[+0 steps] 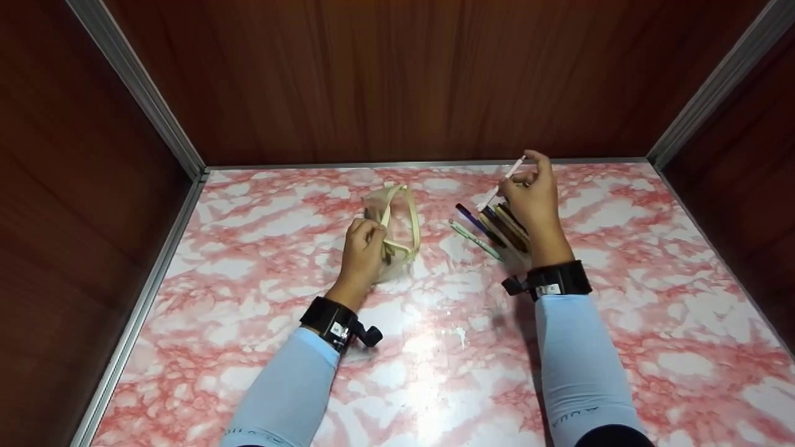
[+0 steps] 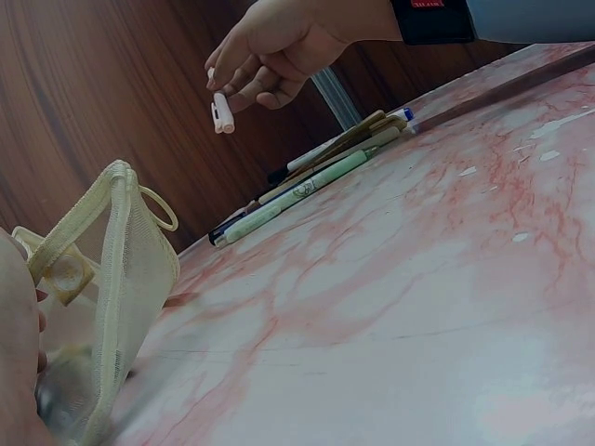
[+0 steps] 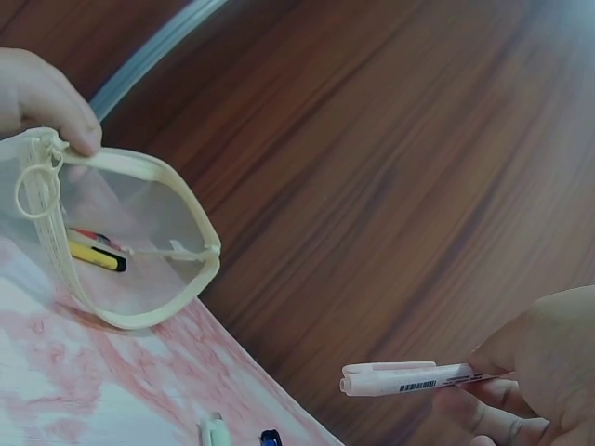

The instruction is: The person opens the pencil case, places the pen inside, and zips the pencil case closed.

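Note:
My left hand [image 1: 362,251] grips the near rim of a sheer mesh pencil case [image 3: 174,174] with a cream zip edge. Its mouth gapes toward the right. Through it, a yellow and black item [image 3: 98,256] shows inside, beside something red. Up in the air on the other side, my right hand [image 1: 535,195] pinches a pale pink capped pen [image 3: 390,379] between thumb and fingers, its capped end pointing toward the case. Below that hand lies a bunch of pens, among them a light green pen [image 1: 475,238] and a dark blue pen [image 1: 470,216]; the hand partly covers the bunch.
The table [image 1: 435,385] has a red and white marbled top. Dark wooden panels [image 1: 397,81] rise at the back and both sides, with metal strips [image 1: 143,93] along the corners. Small white marks [image 1: 460,335] dot the tabletop near the middle.

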Demonstrator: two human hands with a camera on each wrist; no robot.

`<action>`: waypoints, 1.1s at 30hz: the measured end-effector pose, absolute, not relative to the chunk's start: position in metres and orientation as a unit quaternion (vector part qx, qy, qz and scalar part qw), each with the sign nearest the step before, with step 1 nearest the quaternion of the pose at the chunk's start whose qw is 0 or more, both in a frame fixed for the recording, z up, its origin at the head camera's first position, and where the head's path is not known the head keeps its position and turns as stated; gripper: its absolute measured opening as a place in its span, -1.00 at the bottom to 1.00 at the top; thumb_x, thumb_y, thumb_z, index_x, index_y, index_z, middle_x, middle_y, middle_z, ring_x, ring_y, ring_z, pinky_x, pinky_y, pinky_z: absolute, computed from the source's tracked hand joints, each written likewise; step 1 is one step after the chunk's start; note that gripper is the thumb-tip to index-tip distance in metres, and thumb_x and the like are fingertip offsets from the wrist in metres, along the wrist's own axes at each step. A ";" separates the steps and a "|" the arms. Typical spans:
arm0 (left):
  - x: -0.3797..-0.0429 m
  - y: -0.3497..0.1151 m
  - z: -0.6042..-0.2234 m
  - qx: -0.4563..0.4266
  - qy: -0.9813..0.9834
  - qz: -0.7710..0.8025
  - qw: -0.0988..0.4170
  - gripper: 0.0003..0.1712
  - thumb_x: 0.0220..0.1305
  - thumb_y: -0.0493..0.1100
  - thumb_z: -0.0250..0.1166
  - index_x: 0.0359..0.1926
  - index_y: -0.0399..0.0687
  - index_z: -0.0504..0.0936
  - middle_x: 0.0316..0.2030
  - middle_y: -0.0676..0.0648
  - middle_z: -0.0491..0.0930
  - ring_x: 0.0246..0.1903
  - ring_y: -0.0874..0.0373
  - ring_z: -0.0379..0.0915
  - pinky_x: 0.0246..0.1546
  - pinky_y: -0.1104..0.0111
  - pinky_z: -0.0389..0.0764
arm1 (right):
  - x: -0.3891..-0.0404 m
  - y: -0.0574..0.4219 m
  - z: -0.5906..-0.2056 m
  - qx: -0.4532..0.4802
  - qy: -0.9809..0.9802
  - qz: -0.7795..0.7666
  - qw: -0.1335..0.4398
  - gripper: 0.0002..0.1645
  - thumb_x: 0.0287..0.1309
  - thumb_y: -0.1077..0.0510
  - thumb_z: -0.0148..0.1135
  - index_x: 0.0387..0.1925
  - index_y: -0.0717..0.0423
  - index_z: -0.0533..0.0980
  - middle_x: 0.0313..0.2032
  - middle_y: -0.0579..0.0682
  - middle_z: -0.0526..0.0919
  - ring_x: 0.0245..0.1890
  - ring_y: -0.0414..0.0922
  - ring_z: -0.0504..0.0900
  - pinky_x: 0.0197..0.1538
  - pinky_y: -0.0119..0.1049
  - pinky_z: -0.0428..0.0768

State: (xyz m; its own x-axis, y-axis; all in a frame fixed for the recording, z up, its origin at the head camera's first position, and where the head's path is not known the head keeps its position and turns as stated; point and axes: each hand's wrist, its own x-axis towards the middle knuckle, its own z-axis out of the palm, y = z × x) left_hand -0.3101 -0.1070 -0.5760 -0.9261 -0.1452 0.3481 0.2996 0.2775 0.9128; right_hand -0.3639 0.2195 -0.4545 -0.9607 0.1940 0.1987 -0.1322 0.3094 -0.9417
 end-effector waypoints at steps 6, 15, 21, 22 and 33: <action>-0.325 -0.110 -0.595 -0.045 -0.798 -0.566 0.200 -0.80 0.58 -0.14 0.30 -0.24 -0.11 0.73 -0.10 0.00 0.55 0.01 0.13 0.47 0.10 0.28 0.54 | -0.363 0.214 -0.457 -0.012 -0.793 0.593 0.138 -0.11 0.37 0.41 0.34 0.64 0.18 0.26 -0.29 -0.10 0.75 -0.40 -0.33 0.77 -0.15 -0.45 0.71; -0.327 -0.110 -0.595 -0.047 -0.796 -0.572 0.192 -0.79 0.57 -0.17 0.31 -0.25 -0.17 0.73 -0.13 0.00 0.52 -0.01 0.15 0.44 0.10 0.31 0.51 | -0.366 0.201 -0.467 -0.004 -0.809 0.573 0.130 -0.14 0.38 0.37 0.33 0.64 0.15 0.29 -0.32 -0.19 0.72 -0.37 -0.33 0.71 -0.15 -0.46 0.65; -0.328 -0.111 -0.599 -0.048 -0.792 -0.574 0.203 -0.79 0.57 -0.16 0.32 -0.24 -0.16 0.75 -0.12 -0.02 0.55 -0.01 0.13 0.47 0.10 0.30 0.54 | -0.363 0.184 -0.470 -0.010 -0.802 0.588 0.099 -0.15 0.42 0.33 0.38 0.64 0.07 0.28 -0.18 -0.02 0.75 -0.37 -0.20 0.81 -0.27 -0.34 0.79; -0.328 -0.110 -0.599 -0.047 -0.792 -0.573 0.204 -0.78 0.57 -0.15 0.32 -0.24 -0.17 0.75 -0.12 -0.03 0.55 0.00 0.13 0.47 0.11 0.30 0.54 | -0.362 0.181 -0.471 -0.009 -0.800 0.592 0.097 -0.15 0.42 0.33 0.39 0.63 0.07 0.29 -0.19 -0.02 0.75 -0.40 -0.20 0.81 -0.30 -0.33 0.79; -0.311 -0.108 -0.576 -0.063 -0.780 -0.585 0.212 -0.77 0.54 -0.18 0.27 -0.28 -0.19 0.72 -0.15 -0.09 0.54 -0.03 0.03 0.47 0.09 0.28 0.48 | -0.357 0.144 -0.485 0.038 -0.773 0.630 0.067 -0.17 0.34 0.42 0.46 0.55 0.21 0.33 -0.39 -0.18 0.76 -0.39 -0.18 0.84 -0.27 -0.36 0.79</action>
State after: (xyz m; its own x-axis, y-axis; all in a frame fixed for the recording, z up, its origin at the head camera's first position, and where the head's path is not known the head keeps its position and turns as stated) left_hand -0.3112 -0.1076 -0.5761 -0.9022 -0.1504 0.4043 0.3458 0.3081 0.8863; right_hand -0.3569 0.1437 -0.4853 -0.9880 0.0257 0.1520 -0.1437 0.2044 -0.9683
